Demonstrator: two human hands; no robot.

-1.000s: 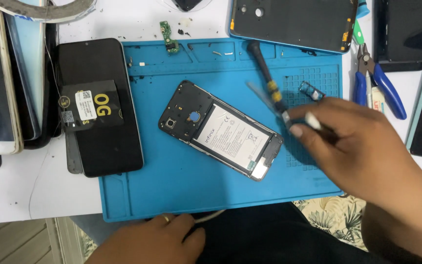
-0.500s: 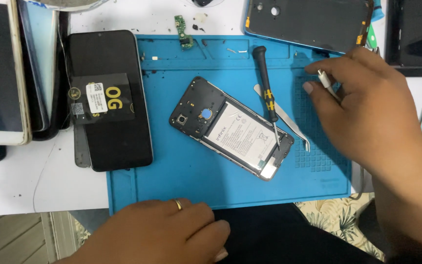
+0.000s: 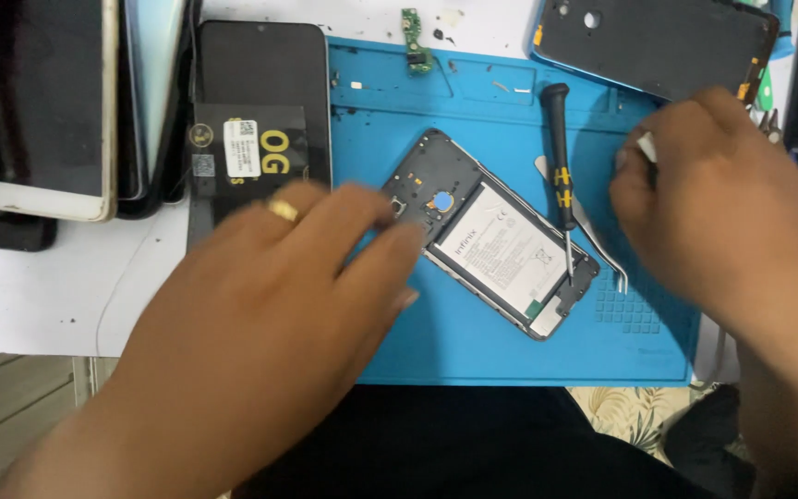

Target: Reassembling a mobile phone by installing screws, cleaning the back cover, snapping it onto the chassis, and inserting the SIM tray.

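The opened phone lies at the centre of the frame, slanting from upper left to lower right on the blue mat, its back off and the pale battery showing. Your left hand comes in from the lower left, fingers spread and loosely open, fingertips resting on the phone's upper left corner by the camera end; it grips nothing, and a ring shows on one finger. Your right hand sits at the right of the frame over the mat's edge, curled, with a small white thing pinched at its fingertips; what that is, you cannot tell from here. Between the hands a black screwdriver lies upright in the frame, its tip on the phone's lower right end, and tweezers lie just beside it. A small green circuit board rests at the mat's top edge. A black back cover lies at the upper right. Left of the mat, a black phone with a labelled packet on it lies on the white bench.
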